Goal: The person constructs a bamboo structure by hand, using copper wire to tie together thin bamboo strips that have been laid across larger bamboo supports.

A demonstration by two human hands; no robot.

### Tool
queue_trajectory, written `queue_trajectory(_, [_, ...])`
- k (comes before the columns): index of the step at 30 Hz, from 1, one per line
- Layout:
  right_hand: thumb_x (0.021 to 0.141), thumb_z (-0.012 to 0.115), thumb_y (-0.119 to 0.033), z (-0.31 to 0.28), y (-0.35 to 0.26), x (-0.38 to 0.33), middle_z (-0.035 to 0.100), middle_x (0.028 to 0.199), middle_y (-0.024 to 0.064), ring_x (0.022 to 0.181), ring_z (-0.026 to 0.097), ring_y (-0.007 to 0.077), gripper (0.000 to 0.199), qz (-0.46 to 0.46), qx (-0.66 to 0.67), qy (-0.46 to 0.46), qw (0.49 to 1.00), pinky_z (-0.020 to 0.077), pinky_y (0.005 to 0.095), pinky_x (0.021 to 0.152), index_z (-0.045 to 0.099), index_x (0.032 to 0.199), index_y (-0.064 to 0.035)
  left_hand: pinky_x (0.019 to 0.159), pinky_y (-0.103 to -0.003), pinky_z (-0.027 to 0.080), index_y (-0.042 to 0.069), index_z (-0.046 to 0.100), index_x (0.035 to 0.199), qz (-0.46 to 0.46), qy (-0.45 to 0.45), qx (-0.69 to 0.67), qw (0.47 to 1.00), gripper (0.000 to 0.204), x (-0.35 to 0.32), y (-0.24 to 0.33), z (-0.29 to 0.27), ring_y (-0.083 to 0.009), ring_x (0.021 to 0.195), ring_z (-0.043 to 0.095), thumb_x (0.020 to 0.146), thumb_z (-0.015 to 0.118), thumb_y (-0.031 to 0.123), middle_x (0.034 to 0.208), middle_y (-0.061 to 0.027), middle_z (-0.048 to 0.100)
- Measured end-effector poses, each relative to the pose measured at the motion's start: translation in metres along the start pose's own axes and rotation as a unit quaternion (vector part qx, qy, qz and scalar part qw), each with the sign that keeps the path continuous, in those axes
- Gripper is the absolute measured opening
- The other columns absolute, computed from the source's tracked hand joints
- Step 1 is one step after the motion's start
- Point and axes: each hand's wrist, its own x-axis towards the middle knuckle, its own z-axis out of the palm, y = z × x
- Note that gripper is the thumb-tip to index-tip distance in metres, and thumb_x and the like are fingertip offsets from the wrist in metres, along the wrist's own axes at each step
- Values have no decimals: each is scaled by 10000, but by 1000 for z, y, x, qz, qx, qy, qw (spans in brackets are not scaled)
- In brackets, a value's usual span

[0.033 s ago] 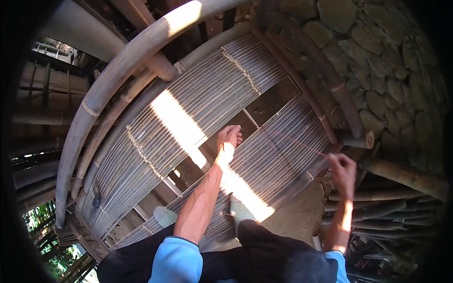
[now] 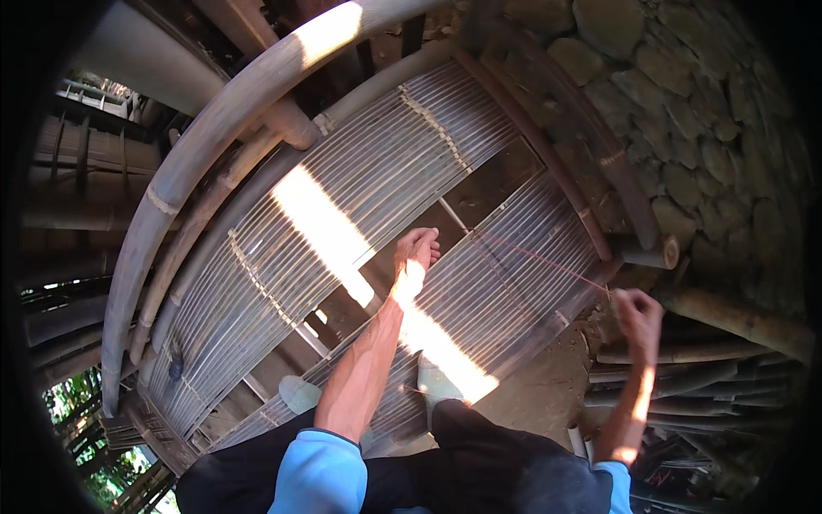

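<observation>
A thin reddish cord (image 2: 541, 256) runs nearly straight across the near section of a bamboo slat bench (image 2: 522, 283). Its left end meets the slats by a pale crosspiece (image 2: 452, 212) that spans a gap. At the other end, past the bench's right edge, my right hand (image 2: 639, 317) is closed in a pinch on the cord. My left hand (image 2: 417, 251) is curled shut above the gap, left of where the cord meets the slats. What its fingers hold, if anything, is hidden. A darker line of lashing (image 2: 505, 267) crosses the near slats below the cord.
A thick curved bamboo rail (image 2: 193, 154) borders the far left. Cut bamboo poles (image 2: 711, 377) lie stacked at the lower right, below a stone wall (image 2: 685, 111). My feet, in pale green coverings (image 2: 438, 384), are at the bench's near side. Sunlight stripes the slats.
My right hand has moved to the right and slightly down, drawing the cord's held end farther out. My left hand has stayed in place.
</observation>
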Motion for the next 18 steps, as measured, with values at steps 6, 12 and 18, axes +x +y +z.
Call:
queue_trajectory(6, [993,651,-213,-226,57,-81,456,704,-102,542,376,2,113,37,225,189,955,320,180,469,643,945,-111,640,-287,524,10,688,1141,1,-48,81,996,342,3,12,20,-139,701,611,930,660,278,877,-90,662])
queue_trajectory(12, [921,703,-232,-400,213,-148,625,988,100,803,577,184,406,-77,-362,452,811,490,346,750,598,1256,-27,763,-285,529,-6,682,1203,2,-107,120,987,401,9,12,33,-151,793,652,924,670,281,928,-96,712])
queue_trajectory(18, [873,765,-242,-7,71,2,612,1206,202,1092,588,321,574,-159,-194,155,955,499,433,961,550,1355,-18,888,-305,522,-47,650,1268,24,-81,158,984,495,-5,20,31,-187,970,686,908,695,290,1066,-122,734])
